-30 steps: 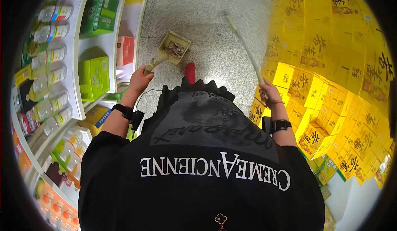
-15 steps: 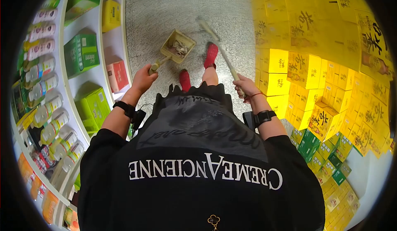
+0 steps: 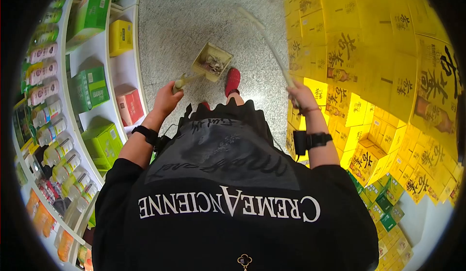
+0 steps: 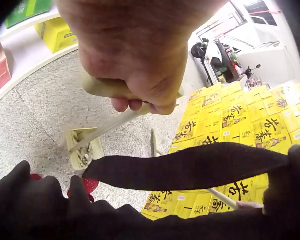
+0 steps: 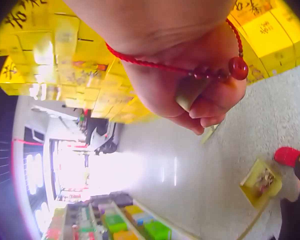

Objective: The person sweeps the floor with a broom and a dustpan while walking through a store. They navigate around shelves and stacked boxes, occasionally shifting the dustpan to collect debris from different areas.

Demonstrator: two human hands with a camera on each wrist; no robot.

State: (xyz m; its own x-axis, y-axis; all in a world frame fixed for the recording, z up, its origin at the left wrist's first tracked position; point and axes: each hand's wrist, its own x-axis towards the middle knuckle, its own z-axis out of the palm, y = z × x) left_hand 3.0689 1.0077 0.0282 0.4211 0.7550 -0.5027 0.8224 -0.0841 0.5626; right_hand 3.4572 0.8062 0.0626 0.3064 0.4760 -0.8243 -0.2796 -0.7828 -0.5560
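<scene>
My left hand [image 3: 168,98] grips the handle end of a long-handled, pale cream dustpan [image 3: 202,57], with fingers curled round it in the left wrist view. Grey-brown litter [image 3: 214,65] lies in the pan, which is down at the floor ahead of my feet. In my right hand [image 3: 302,98] is the upper end of a broom [image 3: 273,47], its pale stick slanting forward and left. The broom head [image 3: 251,17] is beyond the dustpan and to its right, apart from it. In the right wrist view, the curled fingers [image 5: 210,107] wrap the stick's end.
White shelves [image 3: 112,72] with bottles and boxes line the left side. Stacked yellow cartons [image 3: 369,52] form a wall on the right, close to my right hand. Speckled grey floor [image 3: 179,18] runs between them. A red shoe [image 3: 233,81] is just behind the dustpan.
The broom swung in from the right toward the dustpan, then its head moved forward, away from me. My right hand came inward and back out. The dustpan stays low in my left hand.
</scene>
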